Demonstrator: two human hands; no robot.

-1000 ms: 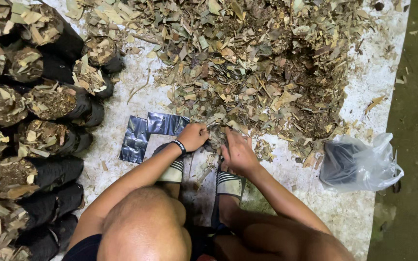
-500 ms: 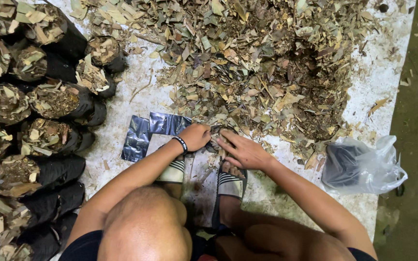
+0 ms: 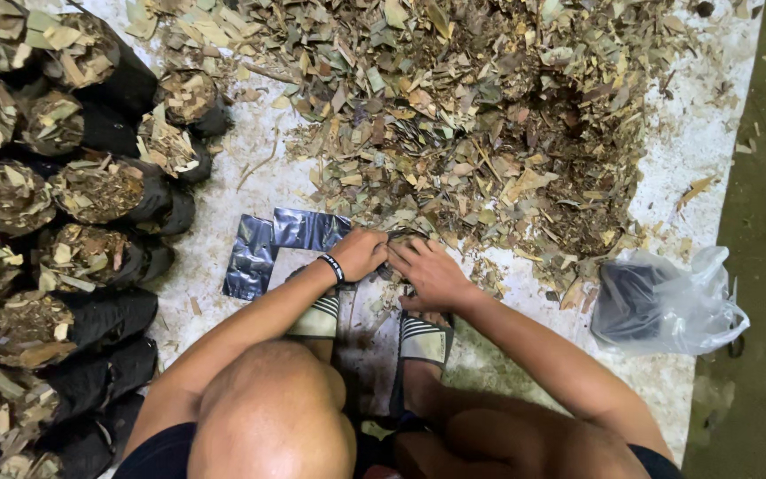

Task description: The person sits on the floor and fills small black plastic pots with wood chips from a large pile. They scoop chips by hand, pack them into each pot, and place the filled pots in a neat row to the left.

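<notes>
Black bag: a small dark plastic bag [image 3: 398, 241] lies at the near edge of the leaf pile, between the two hands and just ahead of the person's feet; only its crumpled mouth shows.
Left hand: the left hand [image 3: 361, 251], with a dark band at the wrist, rests on the left side of the bag's mouth, fingers curled down onto it; whether they pinch the plastic cannot be told.
Right hand: the right hand [image 3: 430, 270] lies just beside the left, fingers spread and loose, fingertips touching the bag's rim and the leaves around it.
Leaf pile: a broad heap of dry, chopped leaves [image 3: 480, 115], brown and pale green, covers the far half of the white ground sheet [image 3: 720, 142].
Flat bags: shiny dark empty bags [image 3: 272, 244] lie flat in a small stack left of the left hand, touching it on one side.
Filled bags: rows of black bags stuffed with leaves [image 3: 90, 191] lie along the left edge, mouths open, packed side by side.
Clear bag: a crumpled see-through plastic bag [image 3: 667, 306] holding something dark and blocky sits at the right, well apart from the hands.
Sandals: striped sandals [image 3: 423, 337] are on the feet, just below the hands.
</notes>
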